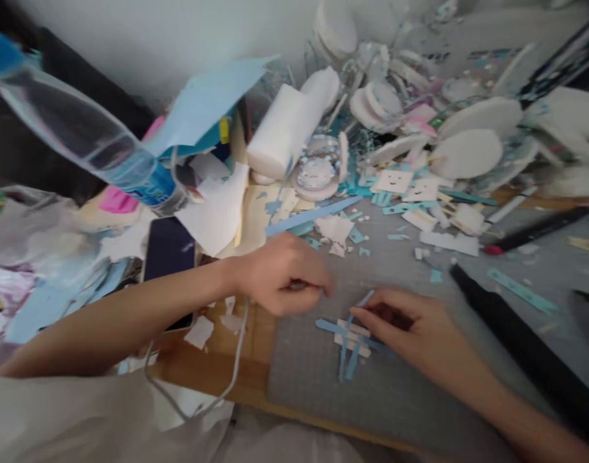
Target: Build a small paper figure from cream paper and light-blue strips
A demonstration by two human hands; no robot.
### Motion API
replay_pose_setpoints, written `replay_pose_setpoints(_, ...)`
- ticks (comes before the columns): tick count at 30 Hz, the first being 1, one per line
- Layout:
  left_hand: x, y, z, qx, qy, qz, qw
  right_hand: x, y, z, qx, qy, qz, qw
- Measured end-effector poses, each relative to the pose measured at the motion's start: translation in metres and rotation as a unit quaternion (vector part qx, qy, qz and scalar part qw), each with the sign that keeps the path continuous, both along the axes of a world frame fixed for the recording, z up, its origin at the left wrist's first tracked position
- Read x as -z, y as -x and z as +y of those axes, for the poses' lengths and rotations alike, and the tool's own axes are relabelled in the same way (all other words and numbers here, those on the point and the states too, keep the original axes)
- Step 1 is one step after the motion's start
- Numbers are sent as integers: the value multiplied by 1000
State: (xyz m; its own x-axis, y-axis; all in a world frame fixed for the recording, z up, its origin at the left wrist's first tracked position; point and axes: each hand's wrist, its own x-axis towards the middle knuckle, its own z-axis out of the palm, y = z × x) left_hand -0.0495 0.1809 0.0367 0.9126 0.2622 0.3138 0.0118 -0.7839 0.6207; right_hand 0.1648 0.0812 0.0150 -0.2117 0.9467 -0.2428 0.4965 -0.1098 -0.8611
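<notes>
My right hand [410, 321] pinches a thin blue paper strip [366, 299] between thumb and forefinger. Under its fingertips lies a small piece of crossed blue strips [349, 366] over white paper strips [363, 350], flat on the grey cutting mat [318, 399]. To the upper left of that piece hovers my left hand [287, 276], its fingers curled and closed. Whatever its fingertips may hold is hidden and too small to tell. The far end of the pinched strip is covered by my right fingers.
A water bottle [96, 135] leans over a phone [172, 257] at left. White foam discs [468, 154] and paper scraps are heaped at the back. A black pen [540, 231] and a long black tool [516, 341] lie at right. A white cable [239, 354] loops near the table edge.
</notes>
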Motion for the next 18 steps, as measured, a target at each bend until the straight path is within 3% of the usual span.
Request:
replay_pose_setpoints(8,-5,1,-2,99,-6,55,994,4,-3,0,16,9,11,1000)
replay_pose_setpoints(18,2,-5,-10,126,-86,148,977,4,-4,-3,16,-33,-14,999)
